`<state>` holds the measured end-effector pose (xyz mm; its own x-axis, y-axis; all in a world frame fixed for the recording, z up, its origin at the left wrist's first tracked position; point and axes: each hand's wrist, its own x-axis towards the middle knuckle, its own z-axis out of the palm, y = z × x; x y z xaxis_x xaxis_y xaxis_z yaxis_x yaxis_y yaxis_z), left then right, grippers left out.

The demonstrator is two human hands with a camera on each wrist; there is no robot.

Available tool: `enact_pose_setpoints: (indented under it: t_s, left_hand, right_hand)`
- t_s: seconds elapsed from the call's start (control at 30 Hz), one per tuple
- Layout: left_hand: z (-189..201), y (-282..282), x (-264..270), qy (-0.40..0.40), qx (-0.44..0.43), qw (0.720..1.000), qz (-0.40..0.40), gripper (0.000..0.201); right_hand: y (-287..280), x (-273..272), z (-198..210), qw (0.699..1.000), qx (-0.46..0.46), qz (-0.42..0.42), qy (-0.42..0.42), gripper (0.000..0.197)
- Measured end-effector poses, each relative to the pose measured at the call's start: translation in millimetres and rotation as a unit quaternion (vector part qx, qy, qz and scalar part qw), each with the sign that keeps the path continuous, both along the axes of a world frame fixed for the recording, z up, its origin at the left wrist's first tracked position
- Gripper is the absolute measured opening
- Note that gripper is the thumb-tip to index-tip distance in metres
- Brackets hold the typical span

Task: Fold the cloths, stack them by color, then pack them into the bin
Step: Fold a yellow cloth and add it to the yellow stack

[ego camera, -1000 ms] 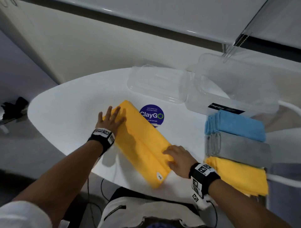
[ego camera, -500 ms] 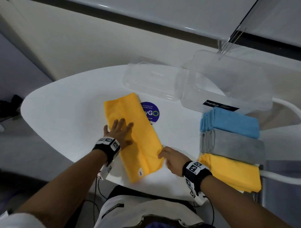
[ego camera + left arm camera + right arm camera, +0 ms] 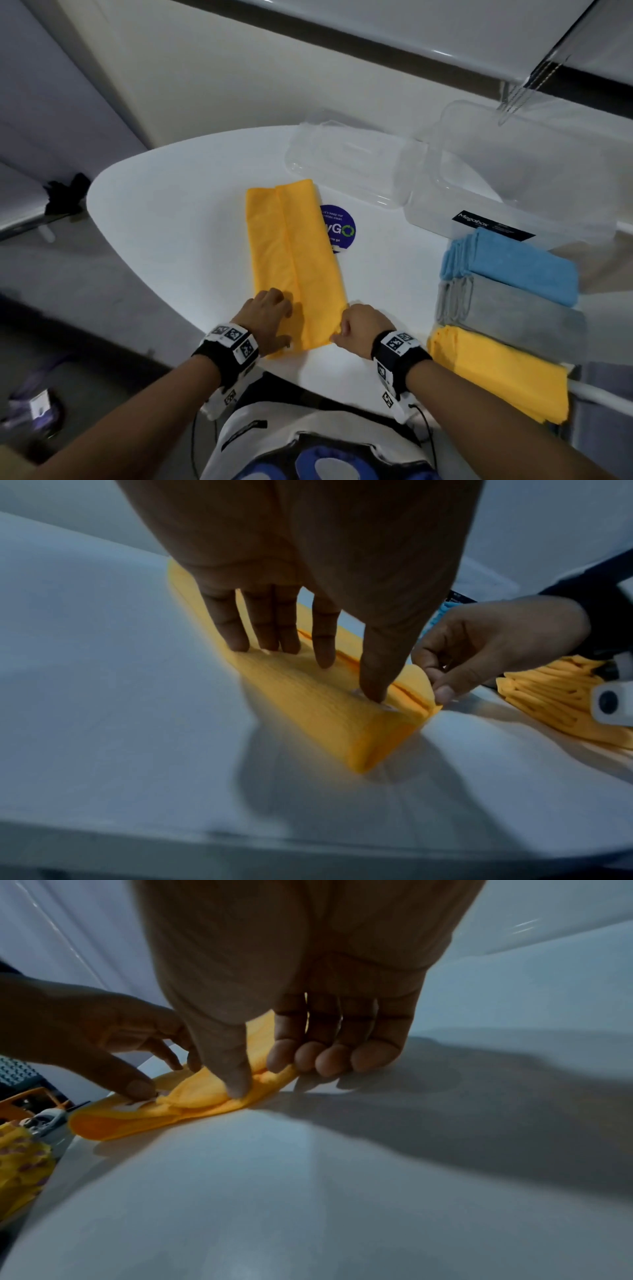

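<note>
A yellow cloth [image 3: 294,253], folded into a long strip, lies on the white table [image 3: 164,219] and points away from me. My left hand [image 3: 270,311] rests on its near left end, with straight fingers [image 3: 284,631] and the thumb pressing the cloth [image 3: 325,710] flat. My right hand [image 3: 359,325] pinches the near right corner of the cloth [image 3: 192,1096] between thumb and fingers [image 3: 274,1056], lifting the top layer slightly. On the right lie folded stacks: blue [image 3: 513,267], grey [image 3: 513,308] and yellow [image 3: 496,370].
A clear plastic bin [image 3: 513,192] stands at the back right behind the stacks, and its clear lid [image 3: 342,164] lies to the left of it. A round purple sticker [image 3: 339,229] shows beside the strip. The table edge runs close to my body.
The yellow strip has turned from a diagonal to point straight away from me. Both hands slid to its near end, and the right hand now pinches the corner.
</note>
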<state>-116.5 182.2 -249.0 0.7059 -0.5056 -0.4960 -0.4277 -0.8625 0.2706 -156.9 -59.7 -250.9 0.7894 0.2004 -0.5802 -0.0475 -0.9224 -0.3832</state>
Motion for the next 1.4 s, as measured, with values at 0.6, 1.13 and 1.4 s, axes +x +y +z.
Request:
enact_pose_setpoints:
  t_s: [0.6,1.13,1.4]
  left_hand:
    - [11,-40,-4,-0.055,0.005,0.998,0.027,0.077]
    - [-12,-34,-14,-0.053,0.019,0.992,-0.11,0.052]
    - [-14,5,-25,-0.082,-0.096,0.99,-0.057,0.074]
  right_hand:
    - [13,-11,-8,0.997,-0.019,-0.069,-0.031,0.022]
    - [-15,-27,-9,0.994,0.041,-0.031,-0.094,0.014]
    - [-30,-19,-8,0.998,0.024,0.027,-0.057,0.031]
